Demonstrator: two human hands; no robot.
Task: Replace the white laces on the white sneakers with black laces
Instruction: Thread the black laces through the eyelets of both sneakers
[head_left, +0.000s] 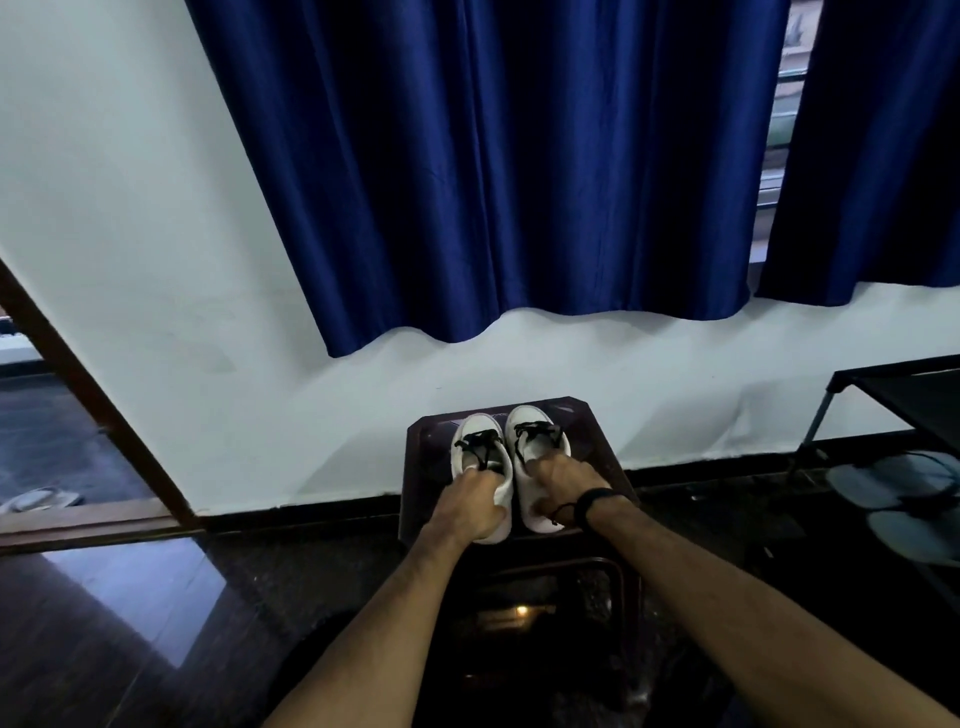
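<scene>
At the far left of the frame a brown wooden door frame (78, 384) slants down to a threshold, with a pale sandal (39, 500) lying beyond it on the dark ground outside. The white painted wall (130, 234) fills the left and lower middle, and glossy royal-blue curtains (493, 171) hang across the upper centre and upper right. Just below centre, a small dark brown wooden stool serving as the worktop (431, 431) stands against the wall and carries the pair of white sneakers, toes pointing to the wall and sides touching. The left white sneaker (480, 452) shows black laces (480, 441) threaded across its tongue; the left hand (470, 506) is curled round its heel end, gripping it. The right white sneaker (537, 434) also shows black lacing (537, 432); the right hand (563, 480) rests over its opening with fingers bent down onto it, apparently gripping the collar, though the fingertips are hidden. A black band (592, 501) circles the right wrist. No brand mark or writing can be read on the sneakers. At the right edge stands a black metal-framed rack (893, 395), with grey flip-flops (898, 499) on the dark polished floor (156, 623) beneath it.
</scene>
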